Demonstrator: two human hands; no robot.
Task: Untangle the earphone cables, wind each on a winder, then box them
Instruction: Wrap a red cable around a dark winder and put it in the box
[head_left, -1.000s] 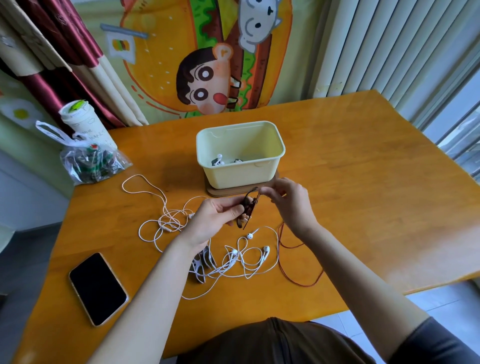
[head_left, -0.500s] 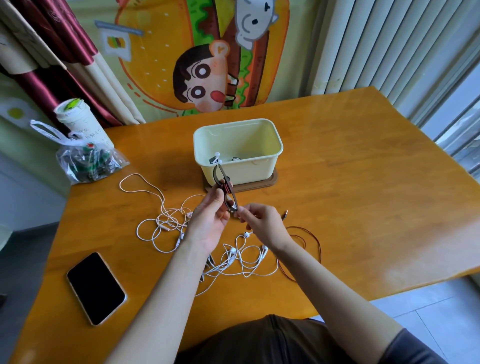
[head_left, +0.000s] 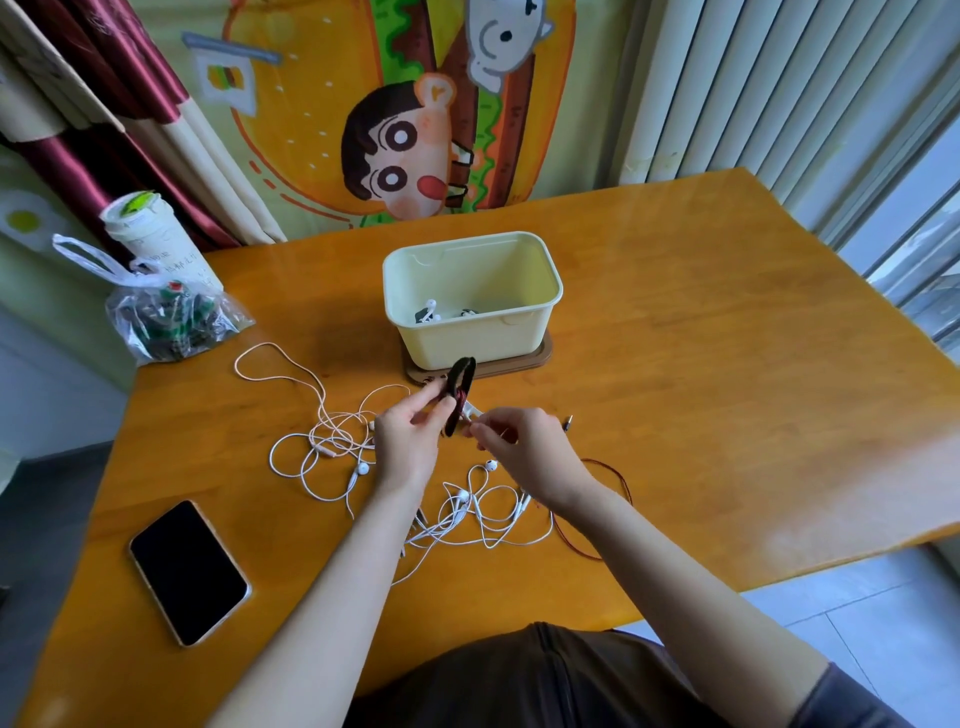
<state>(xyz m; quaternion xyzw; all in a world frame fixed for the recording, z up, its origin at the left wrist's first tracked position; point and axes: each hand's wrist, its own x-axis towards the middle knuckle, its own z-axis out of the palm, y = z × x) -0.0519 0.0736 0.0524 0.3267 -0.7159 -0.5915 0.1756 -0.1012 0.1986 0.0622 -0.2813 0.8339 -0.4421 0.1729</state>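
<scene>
My left hand (head_left: 410, 441) grips a dark winder (head_left: 460, 389) with red cable wound round its middle, held upright just in front of the cream box (head_left: 478, 332). My right hand (head_left: 524, 447) pinches the red cable (head_left: 615, 478) right beside the winder; the loose rest of it loops over the table to the right, ending in a plug (head_left: 569, 422). Tangled white earphone cables (head_left: 332, 441) lie left of my hands, and more white earphones (head_left: 488, 512) lie under my forearms. Inside the box sit wound white earphones (head_left: 428, 312).
The box stands on a brown lid (head_left: 540, 358). A black phone (head_left: 187, 569) lies near the front left. A clear plastic bag (head_left: 166, 317) and a white cup (head_left: 150, 234) sit at the back left corner. The table's front edge (head_left: 779, 571) runs close to my right arm.
My right hand came back from near the box to the winder, carrying the red cable round it. The loose red loop on the table has shortened. The winder turned upright in my left hand.
</scene>
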